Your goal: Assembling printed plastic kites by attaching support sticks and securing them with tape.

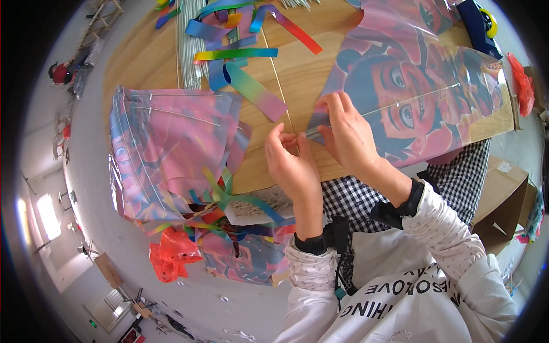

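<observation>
A printed kite [394, 74] of thin film, with a large cartoon face, lies on the wooden table [320, 34] at the right. A thin pale rod [394, 103] runs along its middle toward its pointed tip. At that tip my right hand [351, 140] is closed, thumb and fingers pinching the film. My left hand [293, 166] is just left of it, fingers bent together by the tip. Whatever is between the left fingers is too small to make out. A rainbow ribbon [257, 91] lies just beyond my left hand.
A stack of folded kites [177, 126] with rods hangs over the table's left edge. White rods [191, 51] and ribbons lie at the far side. Red plastic bags [173, 254] hang below left. A cardboard box [497, 188] stands at right, a yellow tape roll [489, 24] far right.
</observation>
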A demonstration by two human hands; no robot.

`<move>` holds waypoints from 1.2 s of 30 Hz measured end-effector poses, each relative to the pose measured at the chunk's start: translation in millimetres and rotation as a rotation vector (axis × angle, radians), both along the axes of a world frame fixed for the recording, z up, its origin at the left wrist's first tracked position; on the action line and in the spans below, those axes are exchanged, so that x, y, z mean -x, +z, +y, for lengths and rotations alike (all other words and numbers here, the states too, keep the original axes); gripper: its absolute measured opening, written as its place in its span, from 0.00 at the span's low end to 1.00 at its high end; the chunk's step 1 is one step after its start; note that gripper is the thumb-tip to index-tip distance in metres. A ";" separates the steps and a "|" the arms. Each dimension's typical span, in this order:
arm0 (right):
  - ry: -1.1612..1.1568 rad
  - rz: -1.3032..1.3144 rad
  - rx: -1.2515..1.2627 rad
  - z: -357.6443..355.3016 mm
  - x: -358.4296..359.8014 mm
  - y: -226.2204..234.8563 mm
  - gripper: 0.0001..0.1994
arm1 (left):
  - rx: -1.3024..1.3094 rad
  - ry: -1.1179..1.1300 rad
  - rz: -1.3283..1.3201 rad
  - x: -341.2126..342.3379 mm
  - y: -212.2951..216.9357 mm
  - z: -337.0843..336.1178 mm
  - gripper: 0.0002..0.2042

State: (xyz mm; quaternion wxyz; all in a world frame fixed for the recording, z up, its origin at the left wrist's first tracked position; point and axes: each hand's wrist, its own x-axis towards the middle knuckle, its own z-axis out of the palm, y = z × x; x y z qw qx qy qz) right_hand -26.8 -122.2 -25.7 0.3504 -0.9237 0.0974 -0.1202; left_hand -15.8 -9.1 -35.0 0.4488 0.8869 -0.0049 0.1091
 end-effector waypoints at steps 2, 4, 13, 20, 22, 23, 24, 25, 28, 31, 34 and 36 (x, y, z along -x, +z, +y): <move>-0.035 0.106 -0.143 -1.9 -1.0 2.8 0.21 | 0.012 0.000 0.017 -0.5 -2.1 1.7 0.17; -0.025 0.067 -0.219 -12.4 0.5 0.4 0.22 | 0.090 0.026 0.034 2.5 5.0 -2.6 0.17; 0.502 -0.034 -0.262 -35.2 -4.6 79.9 0.22 | 0.119 0.047 -0.112 21.0 73.3 6.4 0.19; 1.013 0.315 -0.275 -61.3 -32.0 174.4 0.14 | 0.198 -0.311 -0.248 35.3 166.8 11.9 0.23; 1.105 0.388 -0.182 -64.3 -33.0 201.0 0.11 | 0.164 -0.334 -0.327 39.4 188.1 10.2 0.23; 1.070 0.406 -0.180 -66.7 -31.2 214.0 0.09 | 0.135 -0.356 -0.391 41.2 198.5 7.4 0.23; 1.037 0.425 -0.175 -68.9 -27.7 225.8 0.07 | 0.097 -0.354 -0.447 44.2 207.1 5.2 0.24; 1.030 0.410 -0.161 -72.8 -22.3 237.1 0.07 | 0.101 -0.361 -0.466 43.8 214.8 2.8 0.24; 0.861 -0.068 -0.171 -85.3 0.9 264.9 0.06 | 0.058 -0.453 -0.831 42.7 233.9 -9.2 0.26; 0.600 -0.446 -0.056 -83.2 31.1 291.8 0.08 | -0.144 -0.437 -1.072 56.8 265.9 -11.6 0.24; 0.410 -0.658 0.128 -84.2 70.1 304.2 0.08 | -0.126 -0.387 -1.241 77.0 246.3 -17.5 0.19; 0.359 -0.913 0.191 -89.5 86.3 295.4 0.09 | -0.116 -0.358 -1.321 90.7 229.0 -25.4 0.17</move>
